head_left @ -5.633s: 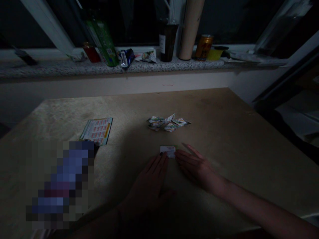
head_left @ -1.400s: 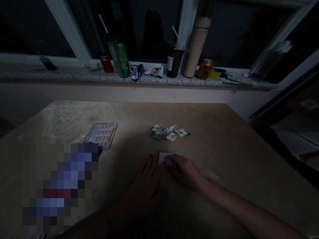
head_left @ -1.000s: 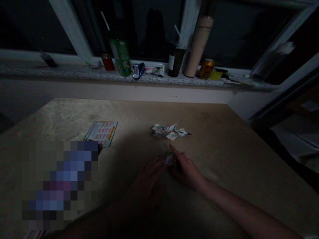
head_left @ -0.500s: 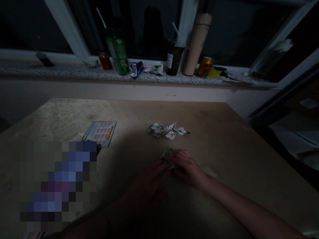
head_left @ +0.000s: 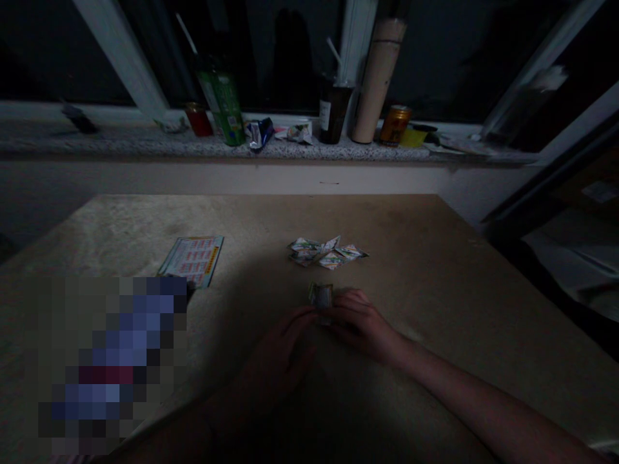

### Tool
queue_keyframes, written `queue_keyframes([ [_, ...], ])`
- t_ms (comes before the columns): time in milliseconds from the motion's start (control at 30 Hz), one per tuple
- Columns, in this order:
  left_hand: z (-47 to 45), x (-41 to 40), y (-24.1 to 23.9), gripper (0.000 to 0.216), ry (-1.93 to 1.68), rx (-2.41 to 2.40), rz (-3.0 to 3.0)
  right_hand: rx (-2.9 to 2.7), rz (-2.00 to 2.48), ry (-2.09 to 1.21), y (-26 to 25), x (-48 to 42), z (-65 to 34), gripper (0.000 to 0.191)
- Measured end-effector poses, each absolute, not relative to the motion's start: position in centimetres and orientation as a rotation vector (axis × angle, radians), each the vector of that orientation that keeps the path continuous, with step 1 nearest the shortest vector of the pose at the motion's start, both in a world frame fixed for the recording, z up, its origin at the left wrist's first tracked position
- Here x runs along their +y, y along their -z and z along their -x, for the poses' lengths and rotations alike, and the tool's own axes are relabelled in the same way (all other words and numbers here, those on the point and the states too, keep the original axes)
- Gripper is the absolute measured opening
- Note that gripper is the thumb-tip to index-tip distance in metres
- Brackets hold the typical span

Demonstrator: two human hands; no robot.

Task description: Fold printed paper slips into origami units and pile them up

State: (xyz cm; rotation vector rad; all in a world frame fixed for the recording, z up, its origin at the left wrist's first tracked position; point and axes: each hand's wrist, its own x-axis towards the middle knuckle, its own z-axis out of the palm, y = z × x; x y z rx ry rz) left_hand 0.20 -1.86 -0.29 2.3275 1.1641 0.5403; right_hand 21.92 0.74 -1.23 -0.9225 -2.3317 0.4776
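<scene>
A small folded piece of printed paper (head_left: 322,294) stands between my hands near the middle of the table. My right hand (head_left: 360,321) grips its lower right side, with the fingers bent together. From the left, my left hand (head_left: 285,341) touches its lower edge with the fingertips; deep shadow hides much of this hand. Just beyond lie several folded paper pieces (head_left: 329,252) with pointed ends, grouped close together. A stack of printed sheets (head_left: 193,259) with red grids lies farther left.
A pixelated patch covers the table's left side. Along the granite windowsill (head_left: 285,149) stand a green bottle (head_left: 223,109), a red jar (head_left: 198,120), a dark cup with a straw (head_left: 333,116), a tall beige flask (head_left: 380,80) and an orange can (head_left: 395,125). Crumpled wrappers (head_left: 261,133) lie among them.
The folded paper has turned, so a flat greyish face now shows above my fingers. My left hand has shifted slightly left and down. The grouped pieces lie as before.
</scene>
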Motion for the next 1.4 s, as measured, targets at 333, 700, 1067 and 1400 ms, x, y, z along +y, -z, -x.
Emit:
queue_keyframes([
  [333,0.1,-1.2,0.6,0.055,-0.293,1.247,-2.848,-2.365,0.985,-0.511,0.8,1.3,-22.6,0.027],
  [700,1.0,-1.0,0.9,0.069,-0.185,1.051,-2.755,-2.472,1.116,-0.392,-0.2,1.2,-23.6,0.022],
  [1067,0.9,-0.7,0.3,0.066,-0.137,0.912,-2.756,-2.535,0.99,-0.563,-0.6,1.7,-24.4,0.023],
  [1400,0.9,-0.7,-0.2,0.078,-0.149,0.86,-2.667,-2.356,1.089,-0.621,0.5,3.2,-23.1,0.011],
])
